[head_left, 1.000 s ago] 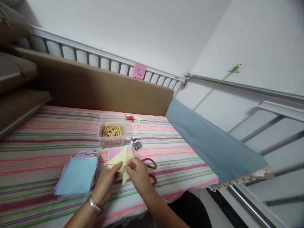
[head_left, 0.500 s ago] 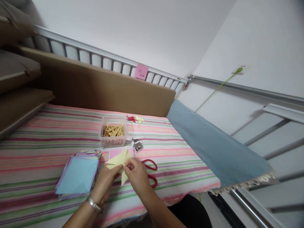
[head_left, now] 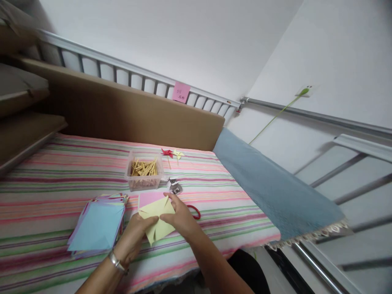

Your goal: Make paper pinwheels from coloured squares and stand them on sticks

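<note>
A pale yellow paper square with cuts toward its middle [head_left: 157,218] lies between my hands over the striped cloth. My left hand [head_left: 134,236], with a metal bracelet at the wrist, pinches its lower left side. My right hand [head_left: 180,216] pinches its middle and right edge, one finger stretched along the top. A pink paper sheet [head_left: 147,197] lies just behind it. Red scissors [head_left: 194,212] are partly hidden behind my right hand.
A stack of coloured paper, blue on top [head_left: 97,225], lies left. A clear tub of wooden sticks [head_left: 143,174] stands behind, with small metal clips [head_left: 175,186] and two little paper pinwheels [head_left: 171,154]. A brown cardboard panel [head_left: 122,110] and a blue cloth [head_left: 269,183] border the striped surface.
The yellow paper was folded with flaps pinched up; now it is spread flatter and lower. My right hand has slid forward over the scissors.
</note>
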